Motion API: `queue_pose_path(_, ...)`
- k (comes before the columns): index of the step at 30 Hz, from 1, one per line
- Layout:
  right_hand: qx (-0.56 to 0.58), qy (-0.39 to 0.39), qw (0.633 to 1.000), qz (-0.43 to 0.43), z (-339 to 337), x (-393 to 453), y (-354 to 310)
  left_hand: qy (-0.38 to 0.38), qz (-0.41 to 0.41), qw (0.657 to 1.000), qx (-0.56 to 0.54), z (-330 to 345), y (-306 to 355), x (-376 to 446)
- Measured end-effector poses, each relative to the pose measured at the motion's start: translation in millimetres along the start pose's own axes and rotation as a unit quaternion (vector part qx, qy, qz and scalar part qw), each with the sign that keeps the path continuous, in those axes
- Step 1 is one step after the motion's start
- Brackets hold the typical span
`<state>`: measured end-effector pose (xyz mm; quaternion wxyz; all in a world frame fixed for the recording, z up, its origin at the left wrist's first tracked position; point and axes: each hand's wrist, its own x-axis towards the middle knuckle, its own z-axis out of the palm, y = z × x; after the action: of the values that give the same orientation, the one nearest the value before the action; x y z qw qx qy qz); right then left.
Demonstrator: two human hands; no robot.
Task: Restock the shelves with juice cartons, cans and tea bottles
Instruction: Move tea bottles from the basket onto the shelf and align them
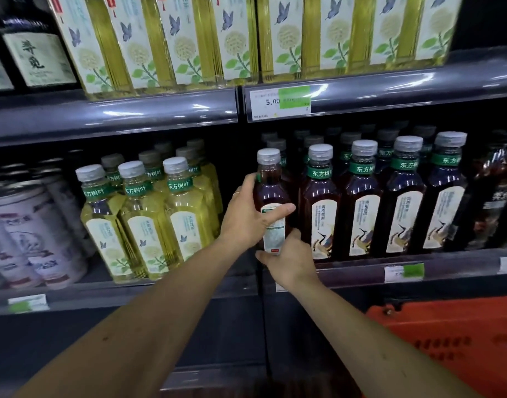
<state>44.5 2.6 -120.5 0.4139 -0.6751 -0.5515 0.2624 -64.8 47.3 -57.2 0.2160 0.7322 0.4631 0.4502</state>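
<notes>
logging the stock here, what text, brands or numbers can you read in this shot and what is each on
"5.00": price tag on the upper shelf edge; its small print is too blurred.
"东方树叶": green neck bands of the dark tea bottles and the yellow tea bottles.
Body labels of those bottles, and of the bottle in both hands: too small.
Dark bottle top left: brush characters, unclear.
Cans and lower price tags: blurred.

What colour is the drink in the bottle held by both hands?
Dark reddish-brown, seen in the head view: the held bottle matches the dark tea row beside it.
</notes>
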Motion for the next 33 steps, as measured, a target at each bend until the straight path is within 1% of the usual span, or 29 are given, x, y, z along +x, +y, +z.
queue_pose_path(4, 0.031, 0.020, 0.999, -0.029, 10.7, -5.3, 2.3, -0.035, -0.033, 0.997, 0.055, -14.3, 6.1, 14.2)
queue_pose_path(7, 0.026, -0.005, 0.998, -0.056, 16.8, -10.9, 3.1, -0.070, -0.091, 0.993, 0.025, -28.6, 7.0, 21.9)
queue_pose_path(8, 0.026, -0.015, 0.998, -0.052, 16.2, -10.0, 1.7, -0.080, -0.104, 0.991, 0.024, -31.4, 6.5, 21.6)
queue_pose_path(9, 0.028, -0.025, 0.998, -0.043, 15.2, -7.4, -0.1, -0.084, -0.111, 0.989, 0.047, -32.4, 6.2, 19.1)
queue_pose_path(11, 0.028, -0.036, 0.998, -0.032, 13.5, -0.3, -4.1, -0.075, -0.120, 0.985, 0.097, -26.8, 4.8, 10.1)
queue_pose_path(15, 0.014, -0.033, 0.999, -0.037, 11.0, 6.6, -8.0, 0.006, -0.105, 0.983, 0.148, -9.0, -6.7, -3.8)
queue_pose_path(17, 0.005, -0.028, 0.999, -0.033, 8.3, 7.3, -5.0, 0.031, -0.102, 0.986, 0.127, -10.5, -13.9, -5.6)
queue_pose_path(21, 0.001, -0.020, 0.998, -0.054, 13.0, 5.2, -4.1, 0.030, -0.109, 0.993, 0.034, -18.9, -31.7, -6.5)
queue_pose_path(27, -0.010, -0.012, 0.997, -0.075, 21.4, 4.2, -3.8, -0.018, -0.124, 0.989, -0.082, -9.3, -34.0, -9.5)
queue_pose_path(28, -0.016, -0.013, 0.997, -0.079, 19.5, 4.1, -2.5, -0.016, -0.115, 0.989, -0.088, -4.2, -30.0, -11.3)
queue_pose_path(30, -0.023, -0.024, 0.996, -0.080, 14.6, 2.5, 0.3, 0.007, -0.103, 0.993, -0.064, 3.4, -24.1, -15.0)
queue_pose_path(32, -0.003, -0.023, 0.996, -0.085, 10.7, 1.3, 2.5, 0.043, -0.093, 0.994, -0.033, 3.6, -23.5, -17.8)
queue_pose_path(33, 0.014, -0.015, 0.996, -0.091, 10.0, 1.1, 4.0, 0.047, -0.087, 0.995, -0.027, 1.6, -24.2, -19.1)
